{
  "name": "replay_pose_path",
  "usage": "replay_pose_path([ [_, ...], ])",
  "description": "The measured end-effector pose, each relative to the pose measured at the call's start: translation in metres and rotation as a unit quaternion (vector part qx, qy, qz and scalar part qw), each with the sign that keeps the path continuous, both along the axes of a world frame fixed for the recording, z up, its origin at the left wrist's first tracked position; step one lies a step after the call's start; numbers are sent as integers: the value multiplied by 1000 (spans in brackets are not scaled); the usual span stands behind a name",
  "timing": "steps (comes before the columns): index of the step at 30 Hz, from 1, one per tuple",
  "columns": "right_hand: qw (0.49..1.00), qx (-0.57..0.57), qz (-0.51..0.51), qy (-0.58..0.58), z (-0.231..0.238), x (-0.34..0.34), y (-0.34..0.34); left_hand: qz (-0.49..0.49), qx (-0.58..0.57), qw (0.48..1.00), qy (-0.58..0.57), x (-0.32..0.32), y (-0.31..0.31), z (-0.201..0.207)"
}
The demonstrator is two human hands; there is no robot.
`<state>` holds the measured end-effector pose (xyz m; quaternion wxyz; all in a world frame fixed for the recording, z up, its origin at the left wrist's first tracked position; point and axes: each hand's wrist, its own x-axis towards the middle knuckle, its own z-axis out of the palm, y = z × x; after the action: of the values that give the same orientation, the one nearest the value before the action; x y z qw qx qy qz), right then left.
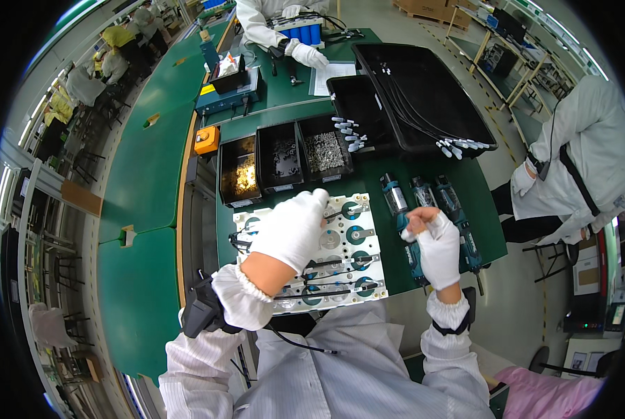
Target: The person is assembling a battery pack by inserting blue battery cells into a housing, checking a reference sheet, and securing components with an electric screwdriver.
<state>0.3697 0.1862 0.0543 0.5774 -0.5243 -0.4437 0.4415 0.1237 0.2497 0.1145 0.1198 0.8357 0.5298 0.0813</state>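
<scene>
A white panel (358,282) lies in front of me, with several teal-and-clear round pieces and black cables (330,292) on it. My left hand (289,234), in a white glove, reaches over its far part. Its fingers are bent down and pressed together by a round piece, and whatever they may hold is hidden. To the right of the panel, my right hand (434,246) is raised with curled fingers and bare fingertips pinched together; any small thing in them is too small to tell. Teal cordless screwdrivers (469,246) lie close around this hand.
Beyond the panel stand black bins of brass-coloured parts (240,172), dark parts (281,159) and silver hardware (326,151). A large black tray (424,77) holds cables with white ends. Across the bench a person's gloved hand (307,54) rests by papers; another person (581,153) stands right.
</scene>
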Motion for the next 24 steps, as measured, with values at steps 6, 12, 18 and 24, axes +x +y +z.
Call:
replay_pose_path([
  [6,999,-19,18,34,-10,-10,24,-33,3,998,-55,-4,4,5],
  [12,998,38,37,41,1,-29,31,26,-247,933,-258,16,8,18],
  [18,997,73,37,-1,7,-39,32,-14,-201,958,-203,13,12,-1],
  [24,994,87,46,-39,9,-45,29,9,-345,874,-341,2,23,-11],
])
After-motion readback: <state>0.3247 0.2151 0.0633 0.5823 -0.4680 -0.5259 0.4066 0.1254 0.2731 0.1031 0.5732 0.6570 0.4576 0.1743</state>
